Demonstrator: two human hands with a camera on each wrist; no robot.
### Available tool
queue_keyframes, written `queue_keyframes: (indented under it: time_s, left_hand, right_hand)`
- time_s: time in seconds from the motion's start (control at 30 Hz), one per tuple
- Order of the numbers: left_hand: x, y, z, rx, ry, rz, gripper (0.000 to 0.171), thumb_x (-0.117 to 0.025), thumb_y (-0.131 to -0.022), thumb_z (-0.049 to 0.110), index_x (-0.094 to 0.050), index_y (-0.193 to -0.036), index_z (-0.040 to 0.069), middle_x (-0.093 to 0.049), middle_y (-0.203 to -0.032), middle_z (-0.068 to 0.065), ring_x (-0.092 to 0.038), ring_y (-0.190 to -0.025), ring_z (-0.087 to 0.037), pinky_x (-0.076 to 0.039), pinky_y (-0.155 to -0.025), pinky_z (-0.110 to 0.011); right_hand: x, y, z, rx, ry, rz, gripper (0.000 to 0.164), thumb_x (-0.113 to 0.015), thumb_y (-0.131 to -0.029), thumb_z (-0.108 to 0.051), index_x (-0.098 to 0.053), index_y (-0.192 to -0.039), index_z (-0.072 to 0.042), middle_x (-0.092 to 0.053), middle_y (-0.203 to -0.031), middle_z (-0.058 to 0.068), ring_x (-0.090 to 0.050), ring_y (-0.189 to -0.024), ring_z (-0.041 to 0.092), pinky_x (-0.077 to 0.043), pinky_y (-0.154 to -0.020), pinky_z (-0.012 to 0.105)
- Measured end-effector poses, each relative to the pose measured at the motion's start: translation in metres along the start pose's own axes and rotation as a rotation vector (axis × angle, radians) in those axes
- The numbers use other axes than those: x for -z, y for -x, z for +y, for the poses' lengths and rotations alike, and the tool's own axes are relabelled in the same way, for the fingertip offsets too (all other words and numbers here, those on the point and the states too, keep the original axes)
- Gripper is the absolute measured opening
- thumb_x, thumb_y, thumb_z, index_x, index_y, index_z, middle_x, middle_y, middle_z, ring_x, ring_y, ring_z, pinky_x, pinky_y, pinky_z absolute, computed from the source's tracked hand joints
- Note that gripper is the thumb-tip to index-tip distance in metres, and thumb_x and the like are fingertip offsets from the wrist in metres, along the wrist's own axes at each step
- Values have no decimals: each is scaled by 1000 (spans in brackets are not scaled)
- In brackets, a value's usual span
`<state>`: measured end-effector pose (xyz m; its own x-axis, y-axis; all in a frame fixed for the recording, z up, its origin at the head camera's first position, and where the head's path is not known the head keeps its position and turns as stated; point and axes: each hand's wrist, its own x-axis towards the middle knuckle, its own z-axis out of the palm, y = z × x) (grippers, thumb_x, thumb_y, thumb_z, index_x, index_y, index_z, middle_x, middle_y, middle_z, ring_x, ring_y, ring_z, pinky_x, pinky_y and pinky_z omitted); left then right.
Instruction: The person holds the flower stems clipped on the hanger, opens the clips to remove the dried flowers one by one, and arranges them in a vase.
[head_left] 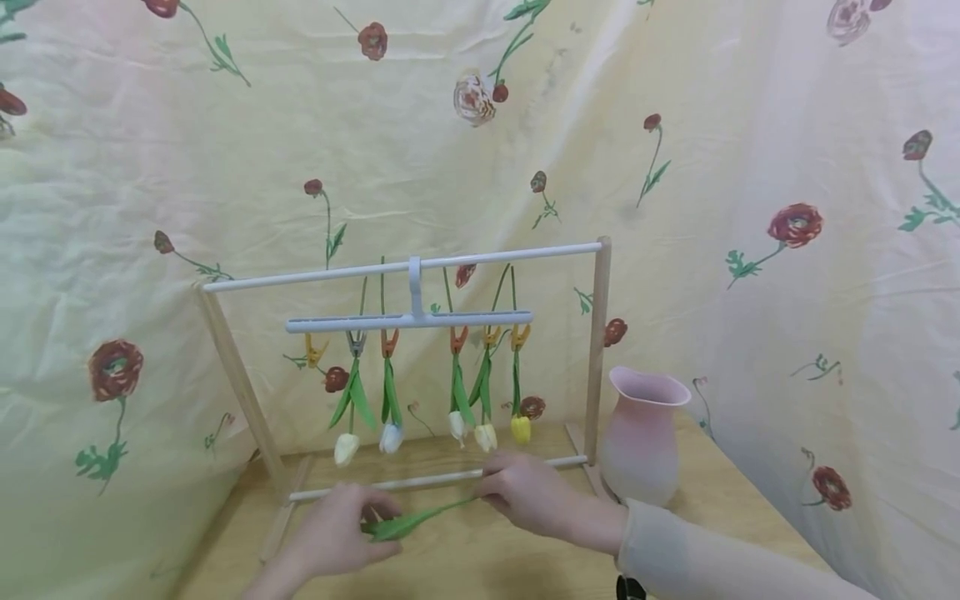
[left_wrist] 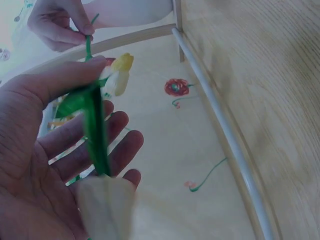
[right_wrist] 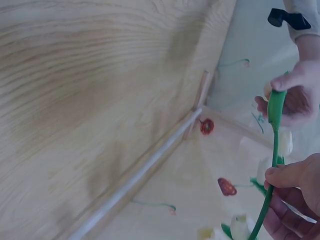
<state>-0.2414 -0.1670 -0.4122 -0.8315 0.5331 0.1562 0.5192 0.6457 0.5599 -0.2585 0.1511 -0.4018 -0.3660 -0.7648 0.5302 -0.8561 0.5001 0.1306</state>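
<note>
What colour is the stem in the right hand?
The stem is green; it shows best in the right wrist view.

My hands: two, left hand (head_left: 345,533) and right hand (head_left: 536,500)
Tulip I hold (head_left: 405,525): one
Hanging tulips I count (head_left: 347,448): five
Clips (head_left: 458,339): six
Hanger (head_left: 409,322): one
Rack (head_left: 555,252): one
Vase (head_left: 641,454): one

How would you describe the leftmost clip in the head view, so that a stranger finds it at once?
Find the wooden-sided rack; a pale hanger hangs from its top rail. The clip is yellow, at the hanger's left end. The other five clips each grip a tulip, while this one grips nothing.
</note>
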Motion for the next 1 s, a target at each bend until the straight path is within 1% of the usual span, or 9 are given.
queue_keyframes:
  time_s: [0.1, 0.23, 0.33, 0.47, 0.53, 0.6, 0.73, 0.9, 1.0]
  left_hand:
    - [2, 0, -2, 4, -26, 24, 33, -92, -80, 39, -82, -105, 21, -80, -98, 12, -69, -83, -1, -60, -74, -28]
    - [3, 3, -5, 12, -55, 75, 44, -93, -77, 44, -81, -110, 18, -81, -108, 6, -74, -99, -17, -63, -86, -46]
    - [3, 5, -6, 51, 20, 96, 51, -95, -76, 42, -79, -116, 15, -79, -108, 1, -73, -97, -21, -63, -84, -42]
    - [4, 6, -9, 92, 194, 126, 56, -95, -77, 34, -75, -122, 8, -76, -101, -1, -70, -81, -11, -59, -71, -25]
    - [4, 7, -10, 101, 232, 155, 58, -95, -78, 32, -73, -123, 4, -75, -99, -3, -70, -79, -9, -60, -70, -23]
    - [5, 7, -11, 118, 237, 196, 59, -95, -78, 32, -72, -124, 3, -77, -102, -4, -70, -79, -9, -60, -71, -22]
    - [3, 5, -13, 143, 236, 257, 62, -96, -78, 32, -72, -129, 6, -78, -105, -6, -73, -82, -13, -61, -72, -20]
    - [-1, 4, -13, 160, 225, 280, 57, -96, -77, 32, -74, -125, 8, -79, -105, -5, -73, -82, -11, -60, -71, -19]
    - [-2, 5, -11, 172, 214, 283, 53, -95, -78, 32, -75, -123, 11, -79, -104, -3, -72, -82, -8, -60, -71, -18]
  right_hand:
    - [6, 3, 5, -27, 9, 6, 13, -88, -83, -6, -83, -89, -16, -71, -84, -7, -64, -80, 4, -54, -73, 11]
    - [15, 9, 14, -69, 1, 27, 14, -88, -82, -4, -84, -90, -15, -72, -85, -7, -65, -81, 6, -54, -71, 13]
    - [22, 14, 22, -77, -18, 64, 17, -89, -80, -1, -84, -90, -14, -72, -85, -7, -65, -80, 6, -54, -69, 14]
    - [37, 19, 34, -75, -29, 118, 18, -90, -79, 0, -84, -90, -13, -73, -85, -6, -66, -78, 8, -54, -69, 16]
    - [47, 21, 39, -97, -13, 130, 18, -89, -80, -2, -84, -92, -13, -74, -87, -5, -67, -80, 10, -57, -71, 19]
    - [59, 24, 41, -147, 84, 118, 18, -89, -83, -10, -85, -97, -22, -75, -92, -10, -68, -84, 7, -58, -75, 22]
    - [76, 24, 49, -213, 134, 147, 19, -87, -86, -11, -85, -101, -23, -78, -96, -10, -71, -88, 7, -61, -79, 26]
    - [87, 23, 66, -249, 70, 321, 22, -88, -80, 0, -85, -99, -12, -81, -93, 0, -75, -79, 12, -63, -70, 25]
    - [93, 23, 76, -283, 13, 438, 26, -86, -79, 7, -83, -99, -8, -81, -92, 5, -76, -75, 15, -60, -69, 17]
